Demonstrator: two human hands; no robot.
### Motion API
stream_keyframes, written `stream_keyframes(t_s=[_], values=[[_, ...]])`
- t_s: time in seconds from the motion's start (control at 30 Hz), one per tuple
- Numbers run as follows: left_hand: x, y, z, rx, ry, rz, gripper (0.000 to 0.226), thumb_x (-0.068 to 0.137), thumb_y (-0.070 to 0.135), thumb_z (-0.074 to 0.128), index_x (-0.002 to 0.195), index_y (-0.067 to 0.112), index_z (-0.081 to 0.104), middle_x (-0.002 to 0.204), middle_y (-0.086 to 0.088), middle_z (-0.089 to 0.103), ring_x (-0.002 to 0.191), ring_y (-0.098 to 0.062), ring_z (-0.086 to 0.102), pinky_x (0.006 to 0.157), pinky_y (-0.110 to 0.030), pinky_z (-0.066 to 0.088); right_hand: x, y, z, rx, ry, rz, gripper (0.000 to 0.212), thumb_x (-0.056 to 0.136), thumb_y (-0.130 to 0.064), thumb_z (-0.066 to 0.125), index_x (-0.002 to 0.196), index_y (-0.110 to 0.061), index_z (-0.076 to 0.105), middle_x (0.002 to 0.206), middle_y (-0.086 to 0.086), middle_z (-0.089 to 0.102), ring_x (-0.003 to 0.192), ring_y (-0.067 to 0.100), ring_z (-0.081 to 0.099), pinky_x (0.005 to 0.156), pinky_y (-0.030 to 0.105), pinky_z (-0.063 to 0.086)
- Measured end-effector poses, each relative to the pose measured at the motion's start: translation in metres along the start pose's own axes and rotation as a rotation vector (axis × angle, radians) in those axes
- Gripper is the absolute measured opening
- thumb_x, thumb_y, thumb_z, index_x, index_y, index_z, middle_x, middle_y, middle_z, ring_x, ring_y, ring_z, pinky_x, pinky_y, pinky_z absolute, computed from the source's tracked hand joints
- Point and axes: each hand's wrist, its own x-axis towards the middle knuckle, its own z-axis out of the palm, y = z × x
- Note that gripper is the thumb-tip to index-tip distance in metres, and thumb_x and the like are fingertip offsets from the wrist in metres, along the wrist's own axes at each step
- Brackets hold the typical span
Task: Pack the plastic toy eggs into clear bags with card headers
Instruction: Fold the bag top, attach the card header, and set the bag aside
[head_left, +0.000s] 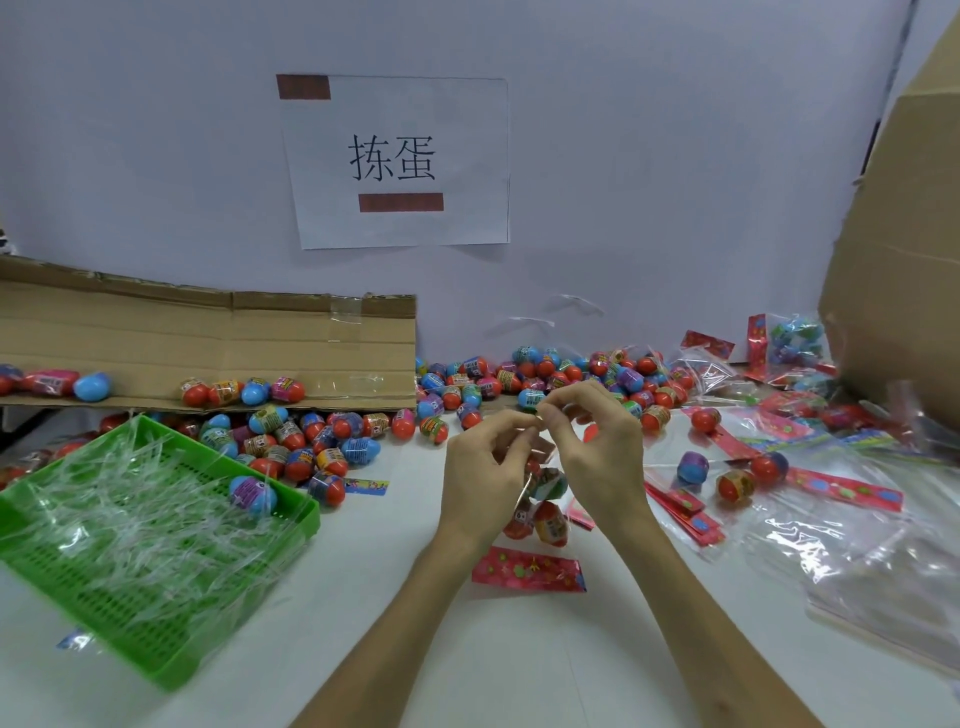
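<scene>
Pinching the top edge of the clear bag (537, 486), our left grip (483, 473) and our right grip (602, 452) meet fingertip to fingertip, each one grasping that thin edge. The bag hangs right under them, over the counter (519, 665). Its long way runs from the pinched mouth, far from us, down toward us to the pink card (527, 569), which seems to lie on the counter (the bag is see-through, so we tell its shape mostly from what is inside). Both grips are on the mouth, so neither is nearer. We think the next move is shutting the mouth, and it turns on that edge being up and the eggs low, or they could roll out.

Now we count. Two grips. One bag held. Eggs in the bag (550, 522): three that we can see, maybe more behind the left grip. One pink card at its end. One green basket (130, 623) with one egg (253, 496) in it. The pile of loose eggs (519, 379) at the back is too many to count.
</scene>
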Motion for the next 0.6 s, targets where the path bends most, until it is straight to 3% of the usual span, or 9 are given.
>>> stream_keyframes(t_s=[0.17,0.33,0.43,0.53,0.6], values=[[0.002,-0.001,-0.005,-0.122,0.013,-0.142,0.012,0.102,0.005,0.061,0.103,0.009,0.072,0.092,-0.003,0.078,0.084,-0.012,0.078,0.077,-0.03,0.064,0.009,0.01,-0.012,0.141,0.153,0.233,0.004,0.097,-0.014,0.067,0.096,-0.016,0.07,0.085,-0.004,0.068,0.079,0.009,0.063,0.07,0.016,0.053],[0.009,-0.005,-0.01,-0.226,0.119,-0.352,0.014,0.104,0.011,0.058,0.102,0.015,0.071,0.088,0.001,0.079,0.08,-0.011,0.078,0.066,-0.022,0.061,0.02,0.033,-0.035,0.244,0.289,0.516,0.005,0.098,-0.017,0.067,0.097,-0.019,0.071,0.085,-0.002,0.071,0.069,0.002,0.066,0.06,0.014,0.053],[0.011,-0.01,-0.014,-0.308,0.197,-0.493,0.016,0.105,0.011,0.056,0.104,0.013,0.072,0.085,0.001,0.079,0.078,-0.013,0.078,0.064,-0.019,0.059,0.025,0.038,-0.043,0.472,0.418,0.663,0.008,0.098,-0.013,0.065,0.094,-0.016,0.07,0.085,0.003,0.074,0.069,0.007,0.072,0.063,0.018,0.057],[0.013,-0.015,-0.019,-0.367,0.267,-0.597,0.017,0.106,0.013,0.055,0.105,0.014,0.072,0.086,0.002,0.08,0.079,-0.015,0.079,0.07,-0.025,0.062,0.032,0.042,-0.051,0.592,0.63,0.755,0.006,0.098,-0.01,0.065,0.101,-0.008,0.071,0.091,0.01,0.077,0.071,0.013,0.076,0.064,0.021,0.058],[0.015,-0.019,-0.022,-0.429,0.309,-0.667,0.017,0.105,0.013,0.056,0.105,0.016,0.072,0.088,0.001,0.08,0.081,-0.015,0.079,0.072,-0.028,0.062,0.036,0.043,-0.054,0.584,0.687,0.759,0.016,0.097,-0.01,0.067,0.11,-0.003,0.071,0.096,0.011,0.077,0.08,0.016,0.077,0.07,0.022,0.06]])
